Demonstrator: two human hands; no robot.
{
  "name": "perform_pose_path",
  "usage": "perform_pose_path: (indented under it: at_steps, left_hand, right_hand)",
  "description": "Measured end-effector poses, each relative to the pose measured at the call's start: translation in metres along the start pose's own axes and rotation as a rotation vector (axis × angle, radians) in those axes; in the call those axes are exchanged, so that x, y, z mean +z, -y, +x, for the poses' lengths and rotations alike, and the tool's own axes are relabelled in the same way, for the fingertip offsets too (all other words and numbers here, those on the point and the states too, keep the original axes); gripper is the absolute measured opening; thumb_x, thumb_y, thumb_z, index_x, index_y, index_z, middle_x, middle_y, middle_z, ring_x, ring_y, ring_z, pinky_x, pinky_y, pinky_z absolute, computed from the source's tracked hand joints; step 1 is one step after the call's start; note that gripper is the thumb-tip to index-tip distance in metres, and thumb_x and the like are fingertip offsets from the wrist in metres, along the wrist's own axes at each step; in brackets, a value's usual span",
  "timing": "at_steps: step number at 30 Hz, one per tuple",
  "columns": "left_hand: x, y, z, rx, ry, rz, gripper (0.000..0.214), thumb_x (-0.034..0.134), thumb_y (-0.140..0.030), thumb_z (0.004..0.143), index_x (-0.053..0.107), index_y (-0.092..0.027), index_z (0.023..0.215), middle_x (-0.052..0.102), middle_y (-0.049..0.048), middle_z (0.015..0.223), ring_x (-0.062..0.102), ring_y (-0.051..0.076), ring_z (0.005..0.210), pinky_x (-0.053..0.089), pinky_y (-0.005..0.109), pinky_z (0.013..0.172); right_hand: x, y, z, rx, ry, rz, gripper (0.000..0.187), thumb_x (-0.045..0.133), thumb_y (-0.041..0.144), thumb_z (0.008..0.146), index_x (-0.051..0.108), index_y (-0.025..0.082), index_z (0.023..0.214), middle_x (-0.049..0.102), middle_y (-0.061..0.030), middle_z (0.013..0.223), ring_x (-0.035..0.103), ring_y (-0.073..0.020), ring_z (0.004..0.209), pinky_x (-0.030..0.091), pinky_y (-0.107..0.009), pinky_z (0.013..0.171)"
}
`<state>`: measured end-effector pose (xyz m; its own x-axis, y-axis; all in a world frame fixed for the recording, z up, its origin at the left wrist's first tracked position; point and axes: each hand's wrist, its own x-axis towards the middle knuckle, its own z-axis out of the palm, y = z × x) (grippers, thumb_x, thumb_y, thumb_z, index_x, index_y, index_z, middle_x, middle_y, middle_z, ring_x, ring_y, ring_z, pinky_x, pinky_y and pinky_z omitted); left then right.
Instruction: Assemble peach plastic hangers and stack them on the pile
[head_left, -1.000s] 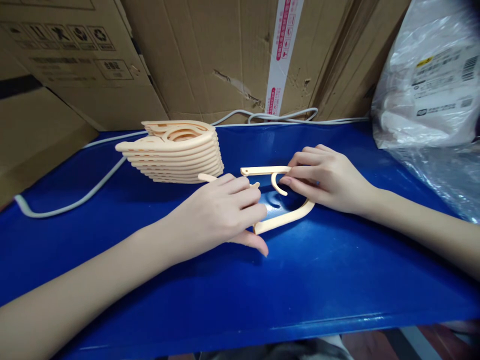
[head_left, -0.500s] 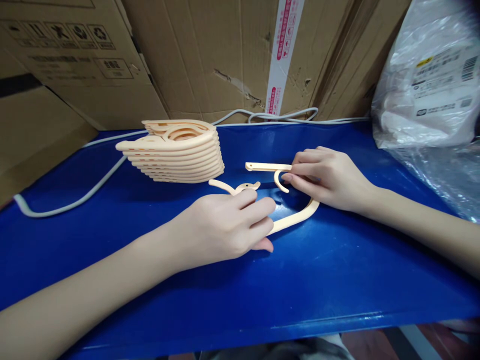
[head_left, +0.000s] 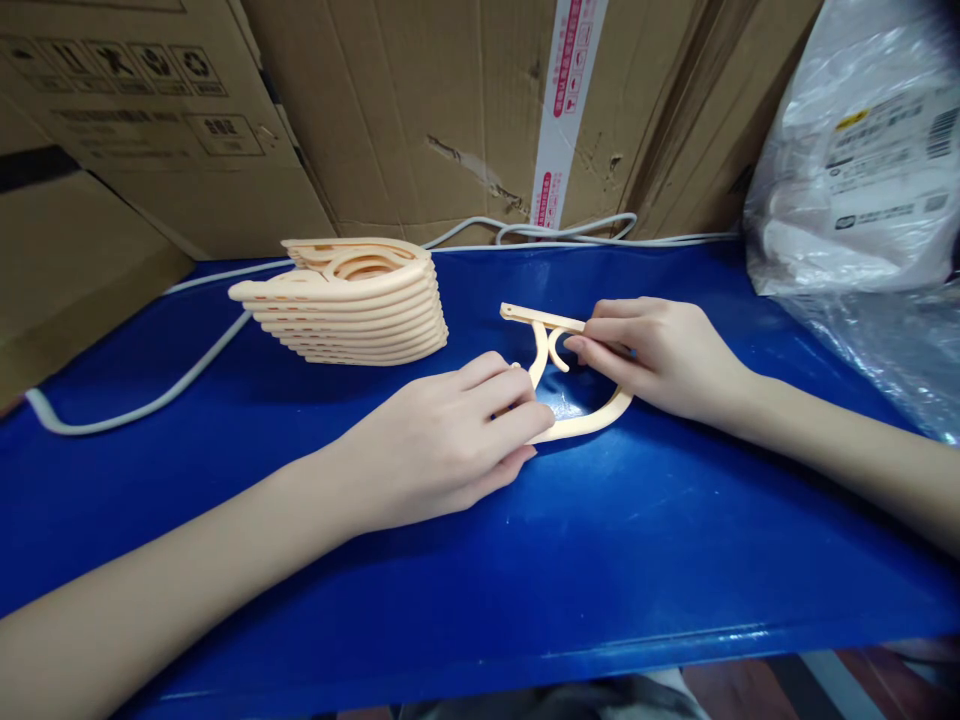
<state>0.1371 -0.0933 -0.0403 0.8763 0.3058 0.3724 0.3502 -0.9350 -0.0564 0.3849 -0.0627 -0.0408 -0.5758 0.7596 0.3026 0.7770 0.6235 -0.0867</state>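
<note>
A peach plastic folding hanger (head_left: 592, 417) lies on the blue table (head_left: 525, 560) between my hands. My left hand (head_left: 450, 440) is closed over its left part, fingers and thumb pinching the curved arm. My right hand (head_left: 660, 355) pinches the straight bar and hook at the hanger's right side. The hook pieces meet in the middle, just past my left fingertips. A stack of several folded peach hangers (head_left: 349, 300) stands to the left, behind my left hand.
Cardboard boxes (head_left: 420, 110) line the back of the table. A white cable (head_left: 150, 400) runs along the back edge and down the left. A clear plastic bag (head_left: 855, 170) with labelled goods sits at the right.
My left hand has swung the hanger's left arm inward and to the right, so the hook pieces now meet. My right hand tilted the bar slightly and stayed in place.
</note>
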Motion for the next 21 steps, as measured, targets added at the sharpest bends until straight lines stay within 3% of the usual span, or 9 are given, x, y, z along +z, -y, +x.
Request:
perform_pose_path:
  at_steps: [7,14,21]
  left_hand:
    - [0.0022,-0.002,-0.0001,0.035,-0.001,-0.008,0.02,0.046,-0.014,0.095,0.065,-0.013,0.101,0.064,0.0074,0.095,0.055,0.019,0.093,0.049,0.034,0.088]
    - [0.002,0.0002,-0.0002,0.011,-0.05,-0.019,0.018,0.051,-0.011,0.091,0.067,-0.012,0.099,0.064,0.007,0.093,0.055,0.02,0.092,0.051,0.032,0.08]
    - [0.002,0.0008,-0.001,-0.011,-0.011,-0.07,0.02,0.05,-0.01,0.091,0.065,-0.013,0.103,0.063,0.0069,0.1,0.056,0.021,0.1,0.051,0.033,0.083]
  right_hand:
    - [0.0014,-0.0011,0.0004,0.064,-0.026,0.026,0.035,0.043,0.035,0.096,0.062,0.018,0.072,0.059,-0.0021,0.071,0.053,-0.0131,0.062,0.03,-0.027,0.056]
    - [0.0034,-0.0037,0.0,0.107,-0.03,-0.005,0.036,0.039,0.036,0.098,0.062,0.019,0.077,0.059,-0.0021,0.073,0.054,-0.0139,0.063,0.029,-0.027,0.057]
    - [0.004,-0.0045,0.0001,0.102,-0.011,-0.007,0.036,0.038,0.036,0.099,0.065,0.018,0.082,0.061,-0.0038,0.077,0.055,-0.015,0.067,0.03,-0.028,0.057]
